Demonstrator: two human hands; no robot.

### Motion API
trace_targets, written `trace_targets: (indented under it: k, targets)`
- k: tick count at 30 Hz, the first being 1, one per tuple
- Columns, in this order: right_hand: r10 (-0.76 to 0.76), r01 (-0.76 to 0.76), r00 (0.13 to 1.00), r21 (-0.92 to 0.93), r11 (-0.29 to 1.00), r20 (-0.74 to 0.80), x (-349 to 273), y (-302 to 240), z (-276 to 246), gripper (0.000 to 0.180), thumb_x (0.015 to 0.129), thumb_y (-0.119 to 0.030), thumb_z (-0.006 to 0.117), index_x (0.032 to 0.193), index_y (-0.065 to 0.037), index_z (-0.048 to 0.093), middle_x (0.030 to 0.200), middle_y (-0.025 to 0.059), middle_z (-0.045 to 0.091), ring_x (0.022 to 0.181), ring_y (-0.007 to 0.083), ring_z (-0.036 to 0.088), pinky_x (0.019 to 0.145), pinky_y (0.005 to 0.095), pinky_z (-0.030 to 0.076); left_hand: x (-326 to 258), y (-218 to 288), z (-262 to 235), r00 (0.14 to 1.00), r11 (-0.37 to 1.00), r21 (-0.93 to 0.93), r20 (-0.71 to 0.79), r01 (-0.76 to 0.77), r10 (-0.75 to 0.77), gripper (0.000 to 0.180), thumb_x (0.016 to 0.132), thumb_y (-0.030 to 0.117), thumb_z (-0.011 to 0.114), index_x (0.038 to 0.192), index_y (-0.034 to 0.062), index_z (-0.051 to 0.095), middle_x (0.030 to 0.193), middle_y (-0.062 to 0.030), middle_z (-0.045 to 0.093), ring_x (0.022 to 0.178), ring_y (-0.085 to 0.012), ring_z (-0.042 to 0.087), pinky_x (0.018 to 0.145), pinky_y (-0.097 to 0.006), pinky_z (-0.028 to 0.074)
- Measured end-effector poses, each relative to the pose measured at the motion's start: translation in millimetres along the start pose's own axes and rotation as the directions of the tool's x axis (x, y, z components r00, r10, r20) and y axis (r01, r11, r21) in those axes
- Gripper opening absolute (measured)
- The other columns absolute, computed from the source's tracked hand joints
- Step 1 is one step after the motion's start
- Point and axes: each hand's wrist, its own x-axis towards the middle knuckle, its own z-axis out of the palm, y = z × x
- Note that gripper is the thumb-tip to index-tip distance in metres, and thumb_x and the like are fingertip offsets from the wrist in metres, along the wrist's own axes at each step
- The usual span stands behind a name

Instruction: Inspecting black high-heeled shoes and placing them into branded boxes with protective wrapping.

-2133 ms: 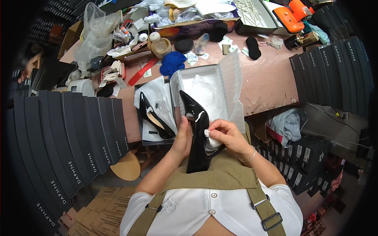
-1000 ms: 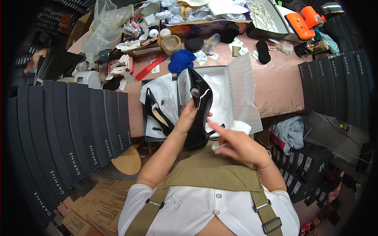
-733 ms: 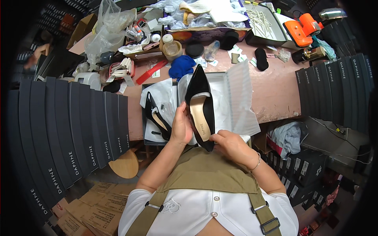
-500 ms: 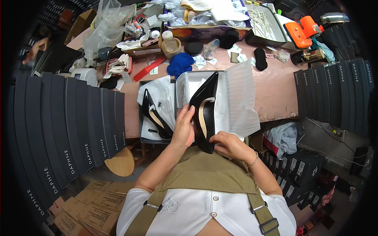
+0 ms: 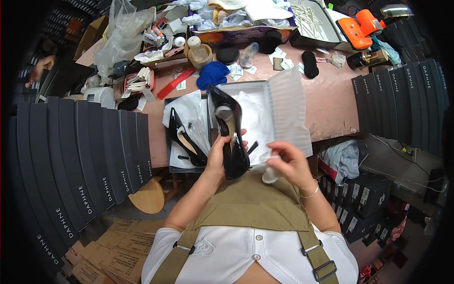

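My left hand (image 5: 217,158) is wrapped round the middle of a glossy black pointed high-heeled shoe (image 5: 236,163), its toe pointing away from me and its heel sticking out to the right. White stuffing shows inside its toe. To the right of the shoe, my right hand (image 5: 292,165) pinches a small, crumpled white piece (image 5: 271,175), tissue or cloth; I cannot tell which. The matching black shoe (image 5: 188,143) lies on white paper in the left part of a dark grey shoebox (image 5: 186,169). Wrapping paper (image 5: 289,111) spreads over the box's right side.
Stacked dark shoeboxes flank the pink table (image 5: 333,113) on the left (image 5: 90,161) and right (image 5: 402,109). Behind the box lie a blue cloth (image 5: 215,75), a red brush (image 5: 176,84), a jar (image 5: 199,54) and black pads. An orange tool (image 5: 354,34) stands far right.
The shoe has tipped left and turned, so its heel now shows. My right hand has left the shoe's back end and moved right, with the white piece now visible in its fingers.
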Motion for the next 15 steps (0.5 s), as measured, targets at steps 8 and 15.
trace_targets:
  k: [8,15]
  targets:
    - [-0.151,0.164,0.984,-0.161,0.973,0.094,-15,-12,8,0.012,0.081,-0.006,0.069,0.091,-0.001,0.065,0.087,0.0061,0.062,0.077,0.0144,0.058,0.07,0.0253,0.045,-8,13,2,0.981,0.996,-0.083,0.189,-0.029,0.044,0.057,0.088,0.056,0.052,0.098,0.0002,0.057,0.074,-0.0078,0.059,0.067,-0.0175,0.06,0.065,-0.027,0.052]
    - [-0.375,0.435,0.898,-0.35,0.829,0.23,-9,-13,37,0.017,0.078,-0.002,0.071,0.093,-0.002,0.065,0.084,0.0077,0.059,0.074,0.0203,0.06,0.065,0.0285,0.048,-15,7,5,0.986,0.994,-0.052,0.134,-0.092,0.098,0.034,0.09,0.035,0.06,0.102,0.0034,0.056,0.092,-0.0074,0.058,0.072,-0.0158,0.058,0.066,-0.029,0.052]
